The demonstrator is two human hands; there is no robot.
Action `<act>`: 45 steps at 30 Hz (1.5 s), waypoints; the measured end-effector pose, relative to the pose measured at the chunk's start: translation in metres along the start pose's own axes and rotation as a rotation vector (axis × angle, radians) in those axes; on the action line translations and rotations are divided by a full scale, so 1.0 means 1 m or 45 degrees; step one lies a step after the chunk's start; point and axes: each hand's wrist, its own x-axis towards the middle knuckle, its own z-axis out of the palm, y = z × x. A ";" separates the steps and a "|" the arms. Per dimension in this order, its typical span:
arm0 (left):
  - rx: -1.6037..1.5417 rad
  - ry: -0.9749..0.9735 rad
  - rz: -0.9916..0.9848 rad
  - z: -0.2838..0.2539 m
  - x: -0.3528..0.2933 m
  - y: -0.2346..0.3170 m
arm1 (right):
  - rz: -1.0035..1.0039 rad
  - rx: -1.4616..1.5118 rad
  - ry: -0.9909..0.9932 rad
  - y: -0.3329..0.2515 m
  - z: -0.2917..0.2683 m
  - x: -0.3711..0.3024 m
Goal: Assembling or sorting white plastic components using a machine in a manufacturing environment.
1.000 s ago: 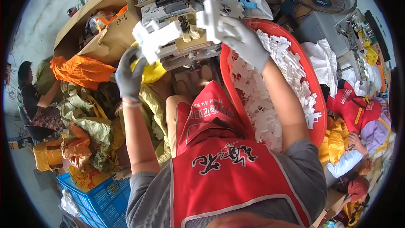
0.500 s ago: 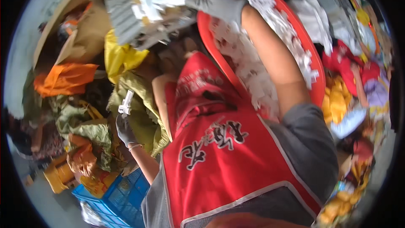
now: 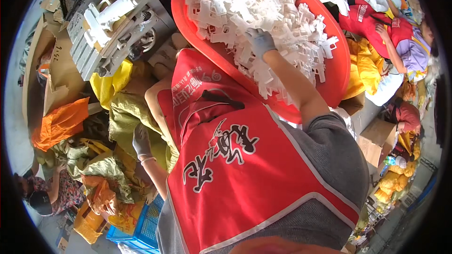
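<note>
A large red oval tub (image 3: 181,7) is heaped with white plastic parts (image 3: 287,35). My right hand (image 3: 260,42), in a grey glove, reaches into the tub, fingers slightly apart against the pile. It holds no part that I can make out. Lower left, my gloved left hand (image 3: 141,142) is beside an olive woven sack (image 3: 129,108), fingers stretched, nothing visible in them. Beyond the sack stands a grey metal fixture (image 3: 84,49) with a longer white plastic piece (image 3: 110,16) on top.
A cardboard box (image 3: 59,66), an orange bag (image 3: 61,122) and a yellow bag (image 3: 110,77) crowd the left. A blue crate (image 3: 141,228) stands nearest me. Co-workers sit at far right and far left, among them one in a red apron (image 3: 367,23) beside yellow sacks (image 3: 362,66).
My right hand has moved from near the fixture into the pile in the tub. The small white part that was in my left hand is gone from it. The view has shifted.
</note>
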 end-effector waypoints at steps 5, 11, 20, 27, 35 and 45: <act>0.544 -0.090 0.135 0.025 -0.013 0.058 | -0.063 -0.636 0.156 -0.004 0.035 0.039; 0.602 -0.092 0.111 0.017 -0.036 0.046 | 0.014 -0.226 -0.096 0.011 0.017 0.057; 0.696 -0.139 0.132 0.028 -0.016 0.034 | 0.646 2.281 0.314 0.010 0.010 -0.026; 0.406 -0.054 0.085 0.023 -0.021 0.027 | 0.076 0.732 0.359 0.003 -0.006 -0.026; 0.718 0.018 0.211 0.038 -0.033 0.053 | -0.290 -0.403 -0.149 0.036 0.023 0.026; 0.763 0.010 0.195 0.028 -0.048 0.052 | -0.371 -0.504 -0.306 0.001 0.019 0.006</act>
